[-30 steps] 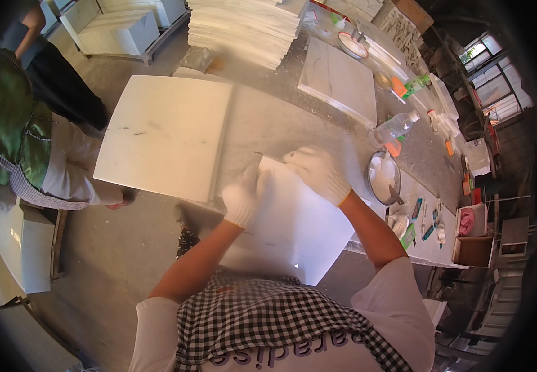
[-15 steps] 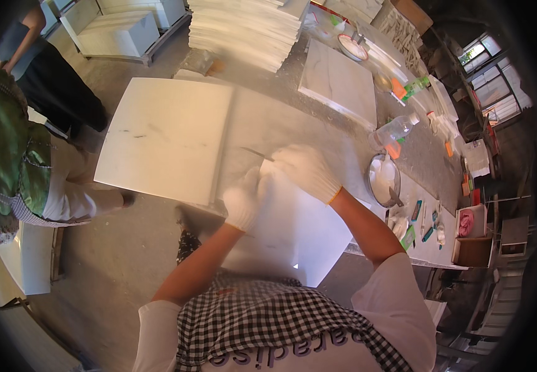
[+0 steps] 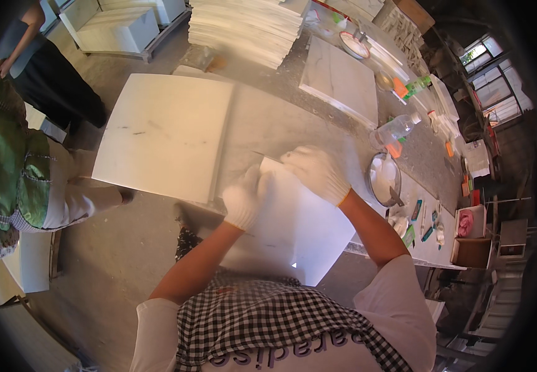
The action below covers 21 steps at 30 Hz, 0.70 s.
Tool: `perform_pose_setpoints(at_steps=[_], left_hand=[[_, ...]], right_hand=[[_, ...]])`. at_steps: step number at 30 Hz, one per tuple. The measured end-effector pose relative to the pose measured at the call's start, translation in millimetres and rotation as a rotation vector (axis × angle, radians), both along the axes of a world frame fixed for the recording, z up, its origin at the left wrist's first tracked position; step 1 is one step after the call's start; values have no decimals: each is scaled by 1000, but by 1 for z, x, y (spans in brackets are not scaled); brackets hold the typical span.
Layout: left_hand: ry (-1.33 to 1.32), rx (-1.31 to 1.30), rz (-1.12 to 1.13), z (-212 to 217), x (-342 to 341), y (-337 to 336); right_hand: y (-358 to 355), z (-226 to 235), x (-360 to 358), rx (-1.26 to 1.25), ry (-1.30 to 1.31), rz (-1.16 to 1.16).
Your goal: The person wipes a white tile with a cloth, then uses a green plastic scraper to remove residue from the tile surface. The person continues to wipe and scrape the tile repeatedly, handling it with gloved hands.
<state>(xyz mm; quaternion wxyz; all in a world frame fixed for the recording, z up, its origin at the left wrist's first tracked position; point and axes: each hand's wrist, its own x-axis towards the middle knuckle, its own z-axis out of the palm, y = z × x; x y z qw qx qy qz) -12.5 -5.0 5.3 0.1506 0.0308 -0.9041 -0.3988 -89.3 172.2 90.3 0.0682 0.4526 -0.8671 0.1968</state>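
left hand [image 3: 245, 198]: white work glove, fingers curled together and pressed on the left part of the far edge of the white square stone tile [image 3: 293, 229]. Grip looks like a clamp over the edge; cannot tell how far the fingertips wrap under.
right hand [image 3: 317, 172]: white glove with orange cuff, fingers together and bent down over the tile's far corner, palm on top. Just beside the left hand, not touching it as far as I can tell.
tile position: lies flat on the grey dusty workbench [image 3: 287, 124], near edge overhanging toward the person's checked apron, one corner pointing toward the torso. Surface plain white, small glint near the lower corner.
large white marble slab [image 3: 166, 133]: flat on the bench to the left of the tile, near it but apart, faint dark marks on top.
second grey-veined slab [image 3: 340, 80]: farther back on the bench, right of centre.
stack of white tiles [image 3: 246, 25]: top of view, behind the bench.
round metal bowl of white paste [image 3: 385, 178]: just right of the right forearm.
clear plastic bottle [image 3: 395, 129]: lying on its side beyond the bowl.
other person in green top [image 3: 1, 167]: left edge, well apart from the tile.
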Motion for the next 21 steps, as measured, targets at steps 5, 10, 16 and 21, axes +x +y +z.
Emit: perform_pose_setpoints(at_steps=[5,10,16,21], left_hand=[[21,28,4,1,3,0],[-50,-16,4,-4,1,1],[27,55,-3,-6,2,2],[47,26,11,-5,1,1]], right_hand=[[-13,4,-1,146,6,-36],[-23,2,-4,92,-118,-116],[0,4,12,-111,-256,-182],[8,2,12,-100,-237,-191]])
